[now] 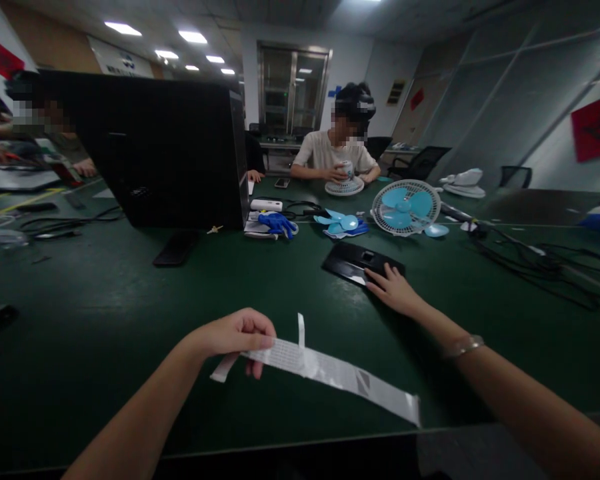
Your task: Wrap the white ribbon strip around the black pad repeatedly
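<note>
Between the thumb and fingers of my left hand (247, 339) is one end of a long pale printed strip (330, 370), which stretches right toward the table's front edge. A narrow white tab sticks up from its middle, and a short piece hangs below my fingers. My right hand (391, 288) lies with fingers spread on the near right part of a glossy black panel (347, 261), which has a small square feature on top. The surface under my right palm is hidden.
On the green table (130, 320) stands a big black case (180, 153) at left, with a phone (174, 250) before it. Blue gloves (277, 225), blue fan blades (340, 221), a caged fan (405, 207) and cables (545, 257) lie farther back. A person (330, 150) sits opposite.
</note>
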Tool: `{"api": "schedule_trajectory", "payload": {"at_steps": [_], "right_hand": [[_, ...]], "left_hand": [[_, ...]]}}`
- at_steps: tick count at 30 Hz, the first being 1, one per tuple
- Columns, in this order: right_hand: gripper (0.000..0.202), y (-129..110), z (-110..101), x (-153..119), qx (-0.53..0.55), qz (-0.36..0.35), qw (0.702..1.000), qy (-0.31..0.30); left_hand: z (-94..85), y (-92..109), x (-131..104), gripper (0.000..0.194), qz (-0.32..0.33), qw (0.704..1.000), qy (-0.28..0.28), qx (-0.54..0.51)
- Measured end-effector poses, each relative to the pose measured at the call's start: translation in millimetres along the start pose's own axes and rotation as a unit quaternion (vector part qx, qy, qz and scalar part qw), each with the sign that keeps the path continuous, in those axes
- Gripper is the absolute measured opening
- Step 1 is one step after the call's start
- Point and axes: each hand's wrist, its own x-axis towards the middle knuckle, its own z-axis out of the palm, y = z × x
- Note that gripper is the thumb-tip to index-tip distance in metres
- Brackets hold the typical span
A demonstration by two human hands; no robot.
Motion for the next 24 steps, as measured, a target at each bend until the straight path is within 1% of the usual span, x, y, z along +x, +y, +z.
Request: {"api": "schedule_trajectory", "payload": {"at_steps": [2,5,7,9,11,13,17,19,22,24], "right_hand": [[0.061,-40.6,1.9,2.8,0.017,-0.059,0.998,-0.010],[0.061,-91.3,-4.8,-2.7,0.045,-0.138,0.989,-0.024],[0.061,-116.4,-14.9,-12.1,0.066,-0.188,0.979,-0.043],[0.062,-134.3,-26.4,-24.0,0.080,-0.221,0.969,-0.077],[0.063,-145.6,-35.7,-36.3,0.087,-0.239,0.961,-0.110],[0.063,-151.1,-41.0,-46.5,0.097,-0.256,0.953,-0.131],[0.062,-150.9,-46.7,-57.1,0.137,-0.268,0.941,-0.156],[0.060,-149.0,-53.0,-60.2,0.187,-0.256,0.932,-0.176],[0.057,-149.6,-69.1,-68.6,0.289,-0.230,0.912,-0.177],[0.058,-153.6,-81.1,-76.8,0.330,-0.241,0.897,-0.169]], "left_hand": [[-0.9,-0.4,-0.4,0.026,-0.012,0.999,-0.050,-0.004],[-1.6,-2.3,0.4,0.026,-0.028,0.995,-0.093,-0.008],[-2.3,-4.4,1.3,0.028,-0.042,0.993,-0.109,-0.013],[-3.6,-6.3,2.1,0.030,-0.050,0.992,-0.118,-0.011],[-5.0,-6.9,2.7,0.030,-0.049,0.992,-0.114,0.002],[-5.9,-5.9,2.8,0.028,-0.043,0.994,-0.097,0.019],[-5.8,-1.8,3.6,0.024,-0.026,0.997,-0.058,0.053],[-5.6,-0.5,4.8,0.022,-0.018,0.997,-0.036,0.066],[-5.8,0.0,7.8,0.023,-0.012,0.997,0.035,0.064],[-6.1,-0.4,10.2,0.024,-0.007,0.994,0.092,0.057]]}}
